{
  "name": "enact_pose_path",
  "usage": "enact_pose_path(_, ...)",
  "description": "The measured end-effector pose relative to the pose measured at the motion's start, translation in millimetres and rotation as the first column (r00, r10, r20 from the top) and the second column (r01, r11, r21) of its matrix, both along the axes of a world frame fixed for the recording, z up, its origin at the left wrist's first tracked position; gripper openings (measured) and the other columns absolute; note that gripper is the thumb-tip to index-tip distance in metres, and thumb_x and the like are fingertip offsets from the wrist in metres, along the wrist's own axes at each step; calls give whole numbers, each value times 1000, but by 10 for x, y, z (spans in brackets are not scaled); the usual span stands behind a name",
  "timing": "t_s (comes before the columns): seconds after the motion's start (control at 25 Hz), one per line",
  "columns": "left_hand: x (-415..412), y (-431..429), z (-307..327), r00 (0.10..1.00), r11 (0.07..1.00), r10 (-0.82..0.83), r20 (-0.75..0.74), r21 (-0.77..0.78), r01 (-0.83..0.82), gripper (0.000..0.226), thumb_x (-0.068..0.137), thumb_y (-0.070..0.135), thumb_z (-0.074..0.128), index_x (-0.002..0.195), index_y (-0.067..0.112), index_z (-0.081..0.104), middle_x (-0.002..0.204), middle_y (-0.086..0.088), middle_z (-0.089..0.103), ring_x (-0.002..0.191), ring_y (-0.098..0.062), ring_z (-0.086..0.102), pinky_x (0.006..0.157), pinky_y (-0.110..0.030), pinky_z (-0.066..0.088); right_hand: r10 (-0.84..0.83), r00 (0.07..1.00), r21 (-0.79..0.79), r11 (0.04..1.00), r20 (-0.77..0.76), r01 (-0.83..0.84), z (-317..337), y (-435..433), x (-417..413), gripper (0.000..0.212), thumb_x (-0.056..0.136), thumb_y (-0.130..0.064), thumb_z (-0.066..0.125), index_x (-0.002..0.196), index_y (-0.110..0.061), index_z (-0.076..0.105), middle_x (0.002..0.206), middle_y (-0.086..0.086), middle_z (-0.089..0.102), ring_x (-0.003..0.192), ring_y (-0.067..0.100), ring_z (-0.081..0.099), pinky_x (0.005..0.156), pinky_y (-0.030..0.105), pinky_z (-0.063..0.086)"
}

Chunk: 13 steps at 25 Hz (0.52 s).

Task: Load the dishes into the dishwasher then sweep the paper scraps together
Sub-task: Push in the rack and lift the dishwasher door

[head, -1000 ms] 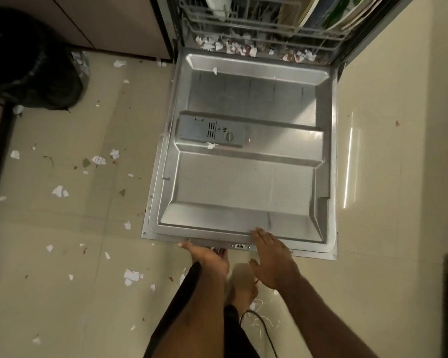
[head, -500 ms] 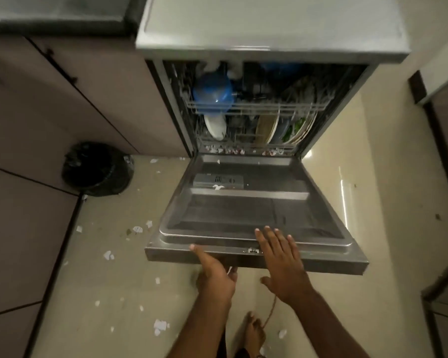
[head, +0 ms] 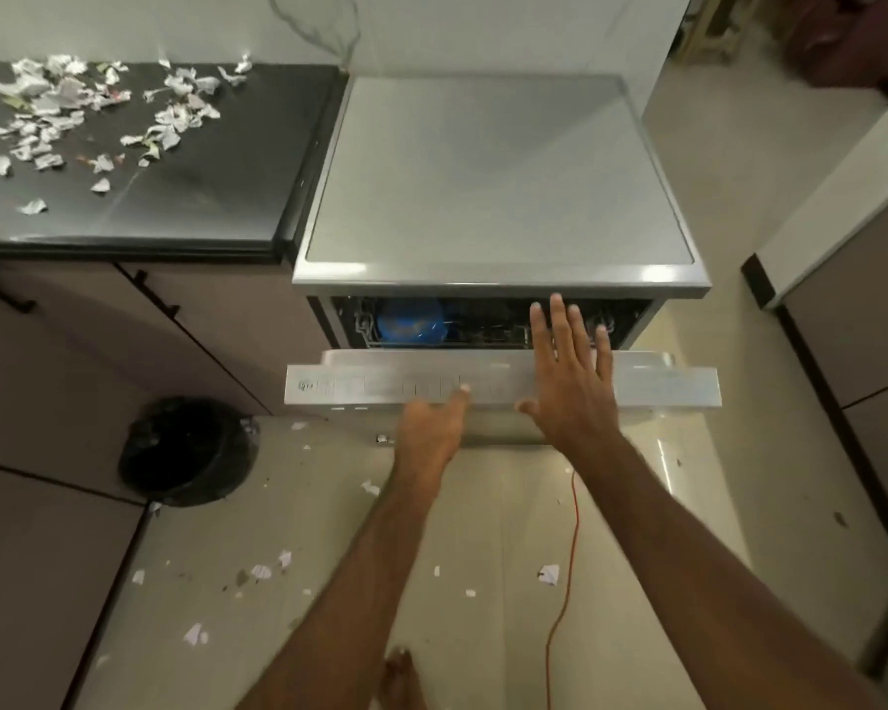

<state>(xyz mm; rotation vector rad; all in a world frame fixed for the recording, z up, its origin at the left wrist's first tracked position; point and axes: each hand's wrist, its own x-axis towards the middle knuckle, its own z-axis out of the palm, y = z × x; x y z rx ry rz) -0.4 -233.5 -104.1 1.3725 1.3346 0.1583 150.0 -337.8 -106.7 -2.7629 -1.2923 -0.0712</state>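
pale floor tiles (head: 329, 504) fill the lower half of our head view, with brown cabinet fronts (head: 226, 325) along the left side and a dark counter (head: 237, 161) at the upper left. on that counter lies a spread of torn paper scraps (head: 57, 105), thickest toward the far left corner and thinning toward the middle. loose scraps (head: 548, 573) also dot the tiles at lower left and lower centre, well apart from each other. a black bin (head: 185, 450) stands on the floor at middle left, just beside the cabinets. a thin red cord (head: 570, 556) trails down the tiles at lower centre right, and a bare foot (head: 401, 678) shows at the bottom edge. at the centre stands the dishwasher (head: 493, 181), its flat grey top bare and touching the counter's right end. its door (head: 380, 384) is ajar, tilted up close to the body, so that we see only its top control strip and a dark gap above it. through that gap, at centre left, a blue bowl (head: 411, 322) sits in the upper rack (head: 483, 330); the other dishes are too dark to make out. our left hand (head: 429, 433) is at the door's lower front edge, thumb tip resting on the control strip, the fingers hidden beneath the door, so we cannot tell whether they curl. our right hand (head: 570, 381) lies flat and open, fingers straight and spread, palm over the strip and fingertips reaching across the gap.
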Motion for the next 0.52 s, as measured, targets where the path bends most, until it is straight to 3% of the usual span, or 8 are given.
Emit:
enact_pose_path(0.04,95,157,71,966,937,-199,-166,256,237,54,93,57,67,124,14,64,115,-7,69,100,-21,66,89,-41,59,-8,1000,-20,1000,13,8,98,183,177,133,81,-47,86,167,-13,-9,175,10,-12,162,30,-9,130,55,-4)
enact_pose_path(0.12,278,517,234,873,584,-296,-388,649,487,59,93,47,72,142,18,54,138,-9,59,122,-25,59,101,-42,53,-26,1000,-78,997,3,26,222,516,463,117,85,-44,83,167,-8,8,175,12,12,162,30,11,131,53,4)
enact_pose_path(0.16,395,714,267,841,432,-308,-445,722,540,71,91,43,75,151,18,45,152,-11,47,137,-28,48,111,-45,46,-39,999,-86,995,16,40,250,647,552,104,85,-42,84,163,-7,25,167,13,32,156,30,30,131,51,13)
enact_pose_path(0.24,629,1096,294,736,293,-366,-570,680,672,96,87,39,80,162,18,24,169,-11,22,155,-30,23,125,-49,26,-35,986,-100,994,163,52,296,847,639,67,84,-32,86,139,-7,57,135,12,63,126,28,61,124,45,33)
enact_pose_path(0.28,729,1248,301,673,242,-386,-631,635,733,100,87,37,81,164,17,20,170,-12,20,157,-29,20,127,-46,20,-23,974,-141,988,226,56,333,903,641,52,83,-27,85,126,-8,64,121,11,67,112,27,65,118,42,40)
enact_pose_path(0.36,895,1428,287,618,154,-352,-703,607,779,87,91,28,76,161,11,27,164,-15,34,151,-29,35,125,-39,24,8,963,-242,969,268,59,401,978,644,39,81,-22,81,114,-9,66,106,9,67,98,25,66,105,39,46)
enact_pose_path(0.52,1017,1485,259,569,-57,-254,-782,599,799,50,91,14,62,140,8,56,131,-12,68,117,-24,66,102,-30,47,66,958,-308,951,279,24,362,972,697,23,80,-12,75,101,-9,66,92,8,64,83,24,63,90,37,50)
